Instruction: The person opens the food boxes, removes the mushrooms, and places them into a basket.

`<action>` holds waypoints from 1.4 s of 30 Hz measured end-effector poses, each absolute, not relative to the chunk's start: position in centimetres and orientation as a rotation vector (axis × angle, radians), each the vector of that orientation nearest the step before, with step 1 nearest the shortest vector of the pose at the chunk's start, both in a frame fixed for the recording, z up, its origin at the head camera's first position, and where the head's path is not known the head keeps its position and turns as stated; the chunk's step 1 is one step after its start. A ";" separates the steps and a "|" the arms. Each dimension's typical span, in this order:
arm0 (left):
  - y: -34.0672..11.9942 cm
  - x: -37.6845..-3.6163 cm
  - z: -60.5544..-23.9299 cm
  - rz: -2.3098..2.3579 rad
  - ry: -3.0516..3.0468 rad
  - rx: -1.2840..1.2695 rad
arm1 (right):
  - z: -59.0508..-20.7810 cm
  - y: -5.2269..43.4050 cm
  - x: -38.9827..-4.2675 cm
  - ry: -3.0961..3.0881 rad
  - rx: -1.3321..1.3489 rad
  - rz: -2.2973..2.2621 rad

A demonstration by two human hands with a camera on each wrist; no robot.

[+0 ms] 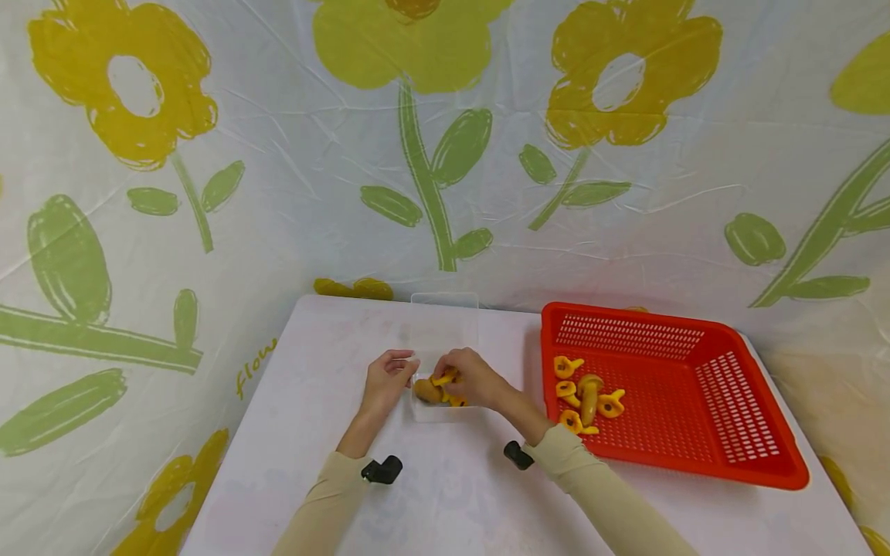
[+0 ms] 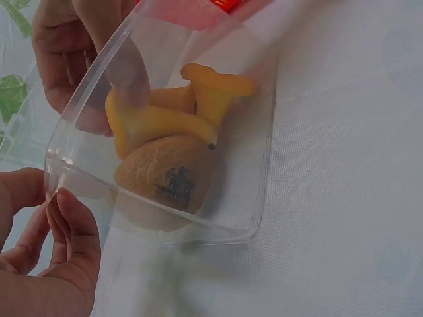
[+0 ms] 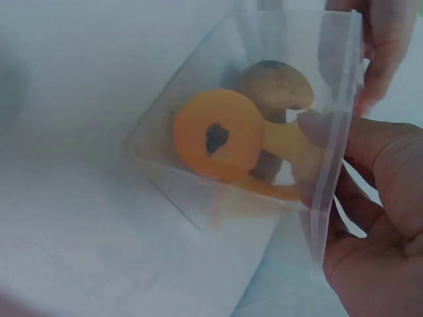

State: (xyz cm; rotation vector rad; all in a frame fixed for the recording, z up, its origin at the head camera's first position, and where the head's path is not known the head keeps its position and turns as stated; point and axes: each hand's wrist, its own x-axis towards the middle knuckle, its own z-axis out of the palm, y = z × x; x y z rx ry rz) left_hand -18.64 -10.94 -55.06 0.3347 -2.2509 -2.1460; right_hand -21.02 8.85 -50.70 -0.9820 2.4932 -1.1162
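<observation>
Between the fingertips of the right hand (image 1: 476, 378), inside the clear box, is a yellow mushroom (image 1: 441, 379), pinched by thumb and fingers set narrow; the hand and the wall partly hide the grip. Just beside those fingertips, on the left hand's side, a brown mushroom (image 2: 165, 168) with a dark printed mark lies in the box, touching yellow stalks. Another yellow mushroom (image 2: 218, 86) leans against the wall, near the same fingers.

Around them all stands the clear box (image 1: 446, 415), tilted in neither direction that I can make out for certain. The left hand (image 1: 387, 378) nips its rim between thumb and fingertip, so those fingers are nearly closed on the plastic. Beyond both hands' fingers extends a clear lid (image 1: 445, 324).

To the right of the right fingers, well apart, sits a red basket (image 1: 667, 401). Its side nearer those fingers holds yellow pieces (image 1: 611, 403) around a stalked brown piece (image 1: 589, 398). Beneath everything is the pale table (image 1: 445, 494); past the fingertips rises a flower-printed cloth (image 1: 292, 193).
</observation>
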 end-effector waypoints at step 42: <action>-10.8 -18.4 -55.1 -2.078 -2.342 0.347 | -44.5 19.1 -21.1 2.577 -0.618 -1.254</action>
